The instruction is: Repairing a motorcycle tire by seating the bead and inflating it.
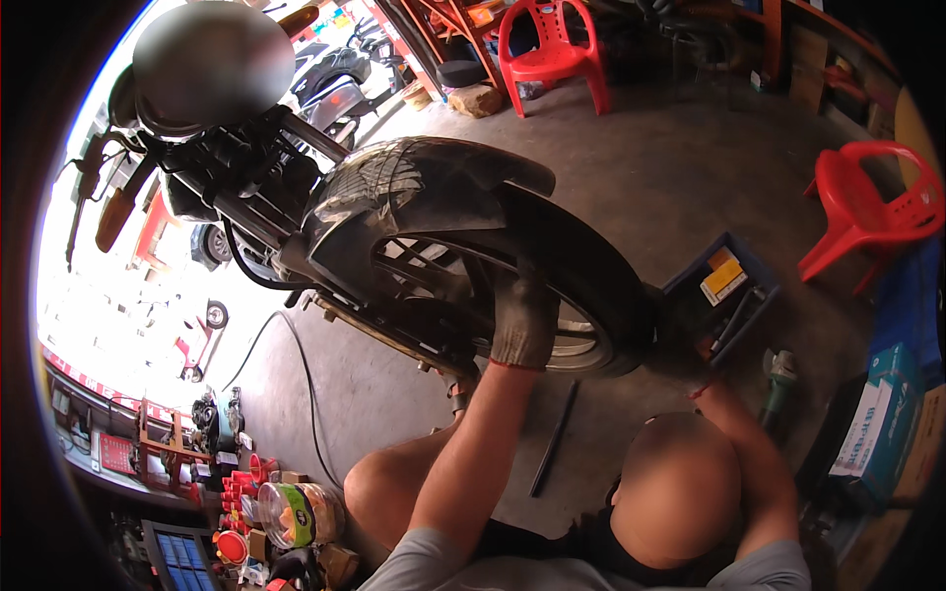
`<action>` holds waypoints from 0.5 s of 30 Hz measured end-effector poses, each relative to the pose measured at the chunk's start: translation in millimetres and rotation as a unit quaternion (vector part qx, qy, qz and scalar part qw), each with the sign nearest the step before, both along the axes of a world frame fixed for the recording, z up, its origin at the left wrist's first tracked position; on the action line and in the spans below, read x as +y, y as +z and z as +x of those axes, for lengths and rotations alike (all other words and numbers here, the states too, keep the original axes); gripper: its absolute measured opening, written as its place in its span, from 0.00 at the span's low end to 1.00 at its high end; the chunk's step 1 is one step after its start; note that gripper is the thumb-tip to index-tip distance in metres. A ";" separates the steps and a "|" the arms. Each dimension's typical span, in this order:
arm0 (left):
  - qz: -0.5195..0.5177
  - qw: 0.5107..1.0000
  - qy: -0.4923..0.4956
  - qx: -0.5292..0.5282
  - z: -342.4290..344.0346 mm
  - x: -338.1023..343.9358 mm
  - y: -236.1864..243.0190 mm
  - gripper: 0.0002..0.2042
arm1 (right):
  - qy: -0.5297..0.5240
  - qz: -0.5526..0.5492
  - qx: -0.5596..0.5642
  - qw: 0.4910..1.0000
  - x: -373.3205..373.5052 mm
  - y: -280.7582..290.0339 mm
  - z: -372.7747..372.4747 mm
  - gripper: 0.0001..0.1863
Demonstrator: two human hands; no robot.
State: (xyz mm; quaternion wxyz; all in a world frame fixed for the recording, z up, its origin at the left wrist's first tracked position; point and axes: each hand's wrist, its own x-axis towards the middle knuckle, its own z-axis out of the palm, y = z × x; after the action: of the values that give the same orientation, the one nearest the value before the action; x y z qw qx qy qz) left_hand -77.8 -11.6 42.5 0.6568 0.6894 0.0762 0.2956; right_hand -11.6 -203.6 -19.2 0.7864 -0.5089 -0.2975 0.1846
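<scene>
A motorcycle's front wheel (591, 251) stands in front of me, its black tyre turned toward my right. Above it curves a dark, glossy front fender (424, 182). My left hand (522, 320), in a greyish work glove, is closed on the wheel at the rim and tyre; its fingertips are lost in shadow. At the tyre's near right edge is my right hand (682, 340), in a dark glove. It appears to touch the tyre, but its fingers are too dark to make out. The fork (261, 222) runs up to the blurred headlight area.
A blue crate (759, 305) holding a yellow box (723, 281) stands beside my right hand. A green angle grinder (778, 379) and a dark bar (555, 438) lie on the floor. Red chairs (552, 59) stand beyond. A cable (301, 360) and a plastic jar (296, 514) are at left.
</scene>
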 end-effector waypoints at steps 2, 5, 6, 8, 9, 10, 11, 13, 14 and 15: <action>-0.131 0.988 0.056 -0.064 4.3 -18.8 -12.0 0.11 | -0.045 -0.138 -0.264 0.954 -12.8 14.0 10.9 0.31; -0.010 0.998 0.043 0.042 1.4 -33.2 -23.0 0.18 | -0.032 -0.135 -0.181 0.974 -5.9 44.6 13.8 0.33; -0.008 0.997 0.057 0.052 2.3 -40.9 -28.2 0.16 | -0.028 -0.130 -0.193 0.972 -2.4 56.8 14.5 0.33; 0.041 0.996 0.061 0.048 6.3 -49.3 -38.4 0.16 | -0.038 -0.150 -0.210 0.965 8.2 79.6 14.3 0.35; 0.116 0.991 0.063 0.010 8.3 -52.1 -44.4 0.16 | -0.038 -0.151 -0.210 0.965 15.5 88.6 13.0 0.35; 0.096 0.993 0.061 0.021 9.8 -54.7 -50.8 0.16 | -0.076 -0.163 -0.287 0.941 22.7 95.9 11.9 0.34; 0.152 0.987 0.051 0.031 10.5 -56.6 -57.4 0.16 | -0.113 -0.175 -0.361 0.909 27.5 101.4 11.4 0.33; 0.206 0.977 0.041 0.041 4.2 -59.0 -68.7 0.16 | -0.106 -0.221 -0.349 0.905 32.4 106.0 11.9 0.32; 0.192 0.976 0.031 0.103 -0.9 -60.0 -72.3 0.16 | -0.106 -0.245 -0.349 0.898 33.9 104.8 12.2 0.31; 0.176 0.970 0.020 0.164 -7.2 -60.9 -74.0 0.17 | -0.098 -0.264 -0.337 0.898 33.9 100.9 12.6 0.31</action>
State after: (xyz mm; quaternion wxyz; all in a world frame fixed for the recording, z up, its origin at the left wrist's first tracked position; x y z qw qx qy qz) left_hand -85.1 -72.4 -31.5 0.4975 0.8318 0.1431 0.2004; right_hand 1.1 -169.7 81.7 0.4898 -0.7560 -0.4342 -0.0043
